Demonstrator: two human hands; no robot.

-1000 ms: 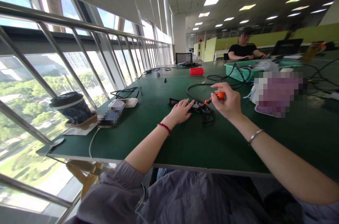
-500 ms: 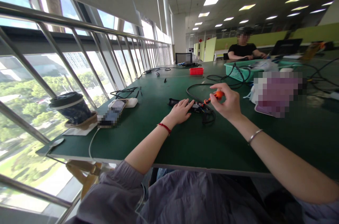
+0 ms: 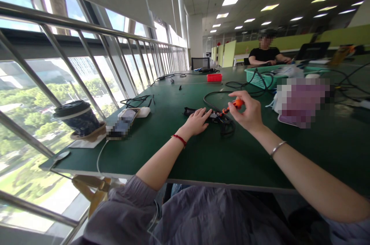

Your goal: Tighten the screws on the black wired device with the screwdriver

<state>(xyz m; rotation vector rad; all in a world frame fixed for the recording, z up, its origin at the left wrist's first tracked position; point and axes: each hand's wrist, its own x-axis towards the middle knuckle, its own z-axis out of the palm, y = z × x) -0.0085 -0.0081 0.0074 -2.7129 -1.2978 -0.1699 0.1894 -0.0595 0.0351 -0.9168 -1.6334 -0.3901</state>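
Observation:
A long black casing lies on the green table with its inner parts and small wires showing at the right end. My left hand rests over its middle, fingers on top and thumb at the near side, holding it down. In my right hand is an orange and black screwdriver, gripped between thumb and fingers, its shaft slanting down left to the casing's right part. The exact spot its tip meets is too small to make out. A black cable coils beside the casing.
A paper cup, a phone and a white case stand at left by the railing. Further back are a red box and a teal basket with cables. A pink-purple object lies right. Another person sits opposite.
My right hand and the screwdriver have shifted very slightly left. My left hand and the casing stay in place.

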